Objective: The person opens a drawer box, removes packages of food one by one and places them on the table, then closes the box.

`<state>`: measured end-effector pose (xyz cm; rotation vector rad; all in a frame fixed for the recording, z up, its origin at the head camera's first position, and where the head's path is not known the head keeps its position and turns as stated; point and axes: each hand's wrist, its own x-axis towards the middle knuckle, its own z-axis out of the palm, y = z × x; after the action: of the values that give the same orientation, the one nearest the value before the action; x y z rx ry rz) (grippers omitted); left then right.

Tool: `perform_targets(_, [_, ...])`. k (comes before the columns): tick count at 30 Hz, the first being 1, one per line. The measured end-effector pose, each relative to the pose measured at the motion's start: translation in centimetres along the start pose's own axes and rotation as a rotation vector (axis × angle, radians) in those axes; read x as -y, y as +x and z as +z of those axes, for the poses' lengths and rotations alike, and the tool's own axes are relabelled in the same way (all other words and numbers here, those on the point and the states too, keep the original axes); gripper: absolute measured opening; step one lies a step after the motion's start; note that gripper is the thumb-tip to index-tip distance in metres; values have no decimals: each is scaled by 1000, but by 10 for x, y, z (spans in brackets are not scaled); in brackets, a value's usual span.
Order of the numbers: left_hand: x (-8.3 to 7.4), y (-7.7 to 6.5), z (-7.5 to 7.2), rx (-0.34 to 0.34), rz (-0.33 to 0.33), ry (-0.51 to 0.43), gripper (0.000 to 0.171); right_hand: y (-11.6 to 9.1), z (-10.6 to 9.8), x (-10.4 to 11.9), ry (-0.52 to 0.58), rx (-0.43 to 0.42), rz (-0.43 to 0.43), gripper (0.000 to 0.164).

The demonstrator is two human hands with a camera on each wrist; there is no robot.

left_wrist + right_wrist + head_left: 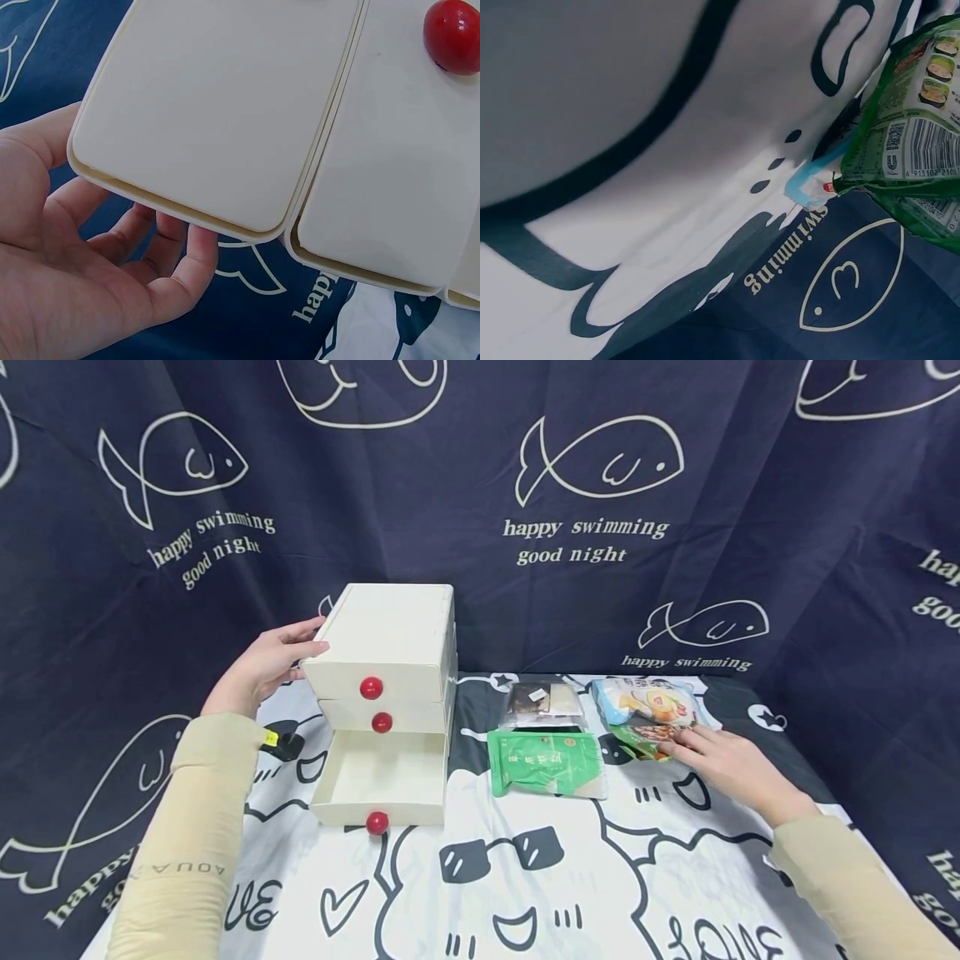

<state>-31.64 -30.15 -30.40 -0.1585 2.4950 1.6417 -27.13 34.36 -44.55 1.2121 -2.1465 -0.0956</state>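
Observation:
A white cabinet (393, 622) has three stacked drawers with round red knobs; its bottom drawer (386, 768) is pulled out and shows a bare floor. My left hand (273, 660) holds the cabinet's upper left edge. In the left wrist view, the fingers (199, 262) bend against its side beside the top drawer's front (210, 112). At the right, my right hand (731, 768) grips the right end of a green food packet (645, 739) with pictures on it. The packet's barcode side (922, 142) shows in the right wrist view, where the hand itself is out of sight.
Behind the green packet lies a blue and white food bag (648, 697). A clear packet with dark and pale contents (536, 706) and a flat green pouch (547, 764) lie between it and the cabinet. A dark blue curtain (480, 510) hangs behind the cloth-covered table (555, 893).

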Motion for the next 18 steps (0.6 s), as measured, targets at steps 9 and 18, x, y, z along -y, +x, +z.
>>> perform_targets(9, [-1,-1,-1,7,9,-6,81,-12,6,7,29,138,-9,47])
perform_targets(18, [0,1,-1,8,9,-7,81,-17,11,12,37,196,1,42])
